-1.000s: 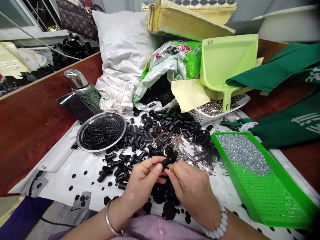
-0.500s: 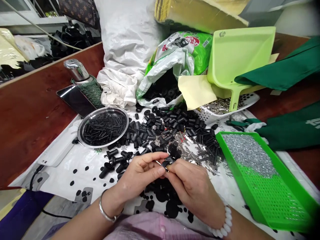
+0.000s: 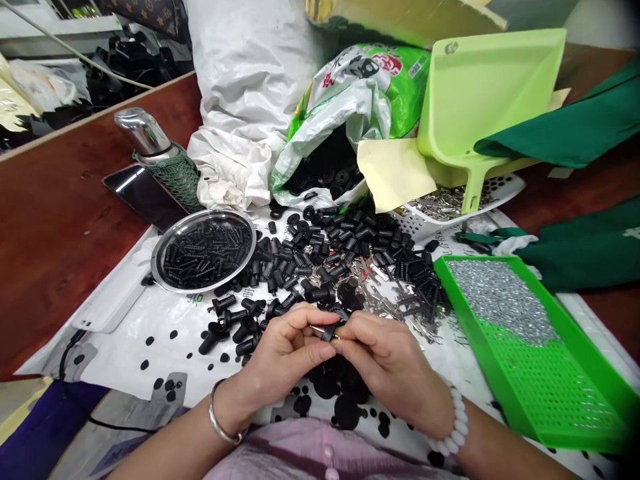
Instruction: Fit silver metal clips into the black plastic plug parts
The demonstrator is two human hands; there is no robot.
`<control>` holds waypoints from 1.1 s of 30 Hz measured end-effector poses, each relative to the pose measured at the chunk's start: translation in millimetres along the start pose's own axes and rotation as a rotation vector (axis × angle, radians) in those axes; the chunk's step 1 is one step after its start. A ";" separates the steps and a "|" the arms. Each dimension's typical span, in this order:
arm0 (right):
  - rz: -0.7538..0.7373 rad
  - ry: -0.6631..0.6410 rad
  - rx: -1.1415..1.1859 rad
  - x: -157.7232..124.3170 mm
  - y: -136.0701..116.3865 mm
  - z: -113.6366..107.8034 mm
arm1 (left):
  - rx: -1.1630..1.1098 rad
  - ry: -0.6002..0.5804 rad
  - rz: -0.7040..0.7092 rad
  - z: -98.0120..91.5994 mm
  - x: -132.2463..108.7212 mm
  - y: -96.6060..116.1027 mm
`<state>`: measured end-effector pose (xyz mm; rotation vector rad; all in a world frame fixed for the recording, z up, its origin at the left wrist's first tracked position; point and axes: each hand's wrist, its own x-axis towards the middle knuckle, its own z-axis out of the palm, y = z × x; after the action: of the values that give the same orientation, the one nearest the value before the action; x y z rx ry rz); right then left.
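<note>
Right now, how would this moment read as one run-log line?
left hand: holding black-and-metal piece | right hand: gripping same piece | nearby: round dish, green tray

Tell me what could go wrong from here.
The small black plastic piece, held between the left hand and the right hand, might slip and get lost among the loose black cylindrical parts nearby. The light-green plastic dustpan, tilted over the white perforated plastic basket, could slide down.
</note>
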<state>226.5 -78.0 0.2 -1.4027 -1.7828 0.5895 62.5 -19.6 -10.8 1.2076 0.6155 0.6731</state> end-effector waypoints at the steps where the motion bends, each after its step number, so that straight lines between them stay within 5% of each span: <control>1: 0.004 0.010 0.025 0.3 0.4 0.0 | 0.030 0.003 0.029 0.1 0.0 0.6; 9: -0.004 0.013 0.075 2.0 1.1 0.8 | 0.078 -0.057 0.092 -10.7 0.7 -1.0; 16: -0.083 -0.009 -0.038 5.6 -3.7 -9.9 | 0.357 -0.093 0.090 -18.7 -4.8 19.2; 19: -0.104 0.024 -0.112 2.1 -3.5 -19.8 | 0.459 0.005 0.155 -34.0 -8.8 24.2; 25: -0.115 0.165 -0.215 -3.8 18.3 -34.7 | 1.110 0.511 0.419 -91.7 -8.2 30.0; 29: -0.093 0.225 -0.228 -3.5 27.0 -33.5 | 1.474 0.500 0.502 -101.3 8.7 30.5; 33: -0.114 0.235 -0.208 -4.3 25.9 -31.3 | 1.725 0.390 0.388 -86.5 32.6 25.6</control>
<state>267.3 -77.9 -2.1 -1.4312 -1.7567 0.1743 16.4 64.5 -9.5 2.8708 1.4126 0.6360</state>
